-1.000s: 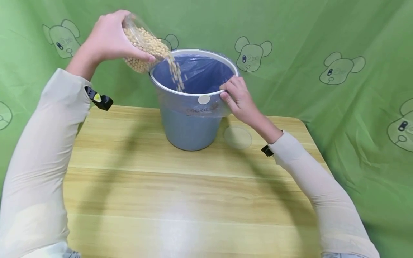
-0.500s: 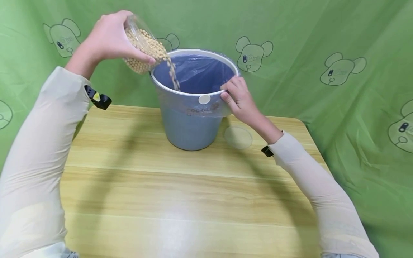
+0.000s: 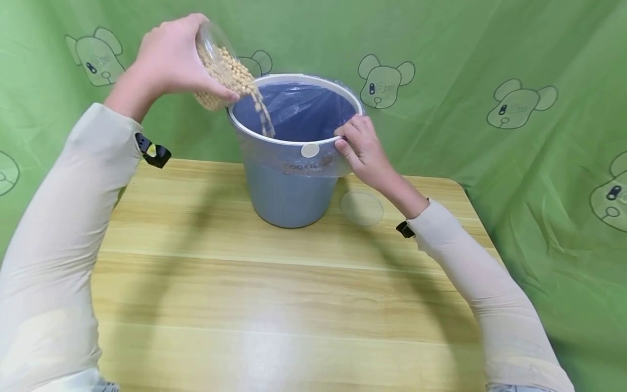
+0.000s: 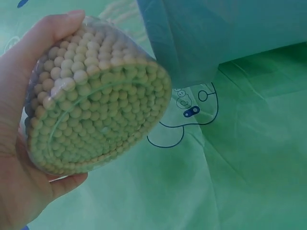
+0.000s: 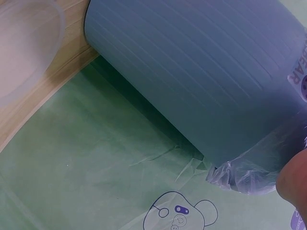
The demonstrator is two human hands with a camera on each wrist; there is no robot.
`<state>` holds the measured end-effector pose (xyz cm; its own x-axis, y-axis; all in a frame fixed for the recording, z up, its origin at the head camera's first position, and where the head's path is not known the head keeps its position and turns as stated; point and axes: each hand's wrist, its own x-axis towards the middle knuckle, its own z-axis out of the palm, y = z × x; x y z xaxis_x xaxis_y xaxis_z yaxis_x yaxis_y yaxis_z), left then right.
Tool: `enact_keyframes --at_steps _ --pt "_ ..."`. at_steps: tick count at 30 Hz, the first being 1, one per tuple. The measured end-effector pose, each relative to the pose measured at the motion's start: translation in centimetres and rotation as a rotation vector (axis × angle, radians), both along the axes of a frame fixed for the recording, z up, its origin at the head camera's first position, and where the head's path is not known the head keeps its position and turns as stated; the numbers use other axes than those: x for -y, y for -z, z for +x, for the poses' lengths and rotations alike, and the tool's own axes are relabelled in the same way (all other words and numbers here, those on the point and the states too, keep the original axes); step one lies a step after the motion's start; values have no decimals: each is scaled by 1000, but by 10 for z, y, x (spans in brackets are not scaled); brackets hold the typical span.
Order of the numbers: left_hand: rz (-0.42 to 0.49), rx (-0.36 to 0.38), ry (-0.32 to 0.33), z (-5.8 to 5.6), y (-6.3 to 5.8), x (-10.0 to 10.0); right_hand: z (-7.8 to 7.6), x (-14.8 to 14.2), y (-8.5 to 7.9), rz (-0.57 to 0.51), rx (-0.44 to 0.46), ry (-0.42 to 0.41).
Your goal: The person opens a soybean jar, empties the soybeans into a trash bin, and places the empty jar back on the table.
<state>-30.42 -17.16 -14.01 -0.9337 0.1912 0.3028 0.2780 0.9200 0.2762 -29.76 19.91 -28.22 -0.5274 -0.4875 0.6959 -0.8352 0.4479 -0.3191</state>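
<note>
My left hand [image 3: 171, 57] grips a clear jar [image 3: 209, 38] and holds it tipped toward the right, mouth down. Pale round soybeans [image 4: 103, 110] fill much of the jar, packed against its base in the left wrist view. A thin stream of them falls from the mouth into a blue-grey trash bin [image 3: 291, 198]. Inside the bin hangs a clear plastic bag [image 3: 308, 106], folded out over the white rim. At the rim's right side my right hand [image 3: 362, 144] pinches the edge, thumb outside and fingers over the top.
The bin stands near the back of a wooden table [image 3: 274, 305]. A round translucent lid [image 3: 361, 208] lies just right of its base. Behind hangs a green curtain [image 3: 441, 71] with printed bear heads.
The jar has shifted slightly right and fewer beans show in it. The falling stream is thinner than a second ago. My right hand keeps its place on the rim.
</note>
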Motion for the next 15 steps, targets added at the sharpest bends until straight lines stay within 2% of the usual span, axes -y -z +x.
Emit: enact_keyframes --at_steps 5,15 --pt "-69 -23 -7 2 2 -5 1 0 2 -2 7 -1" --pt "-111 -54 4 4 -1 -9 1 1 1 -3 -32 -4"
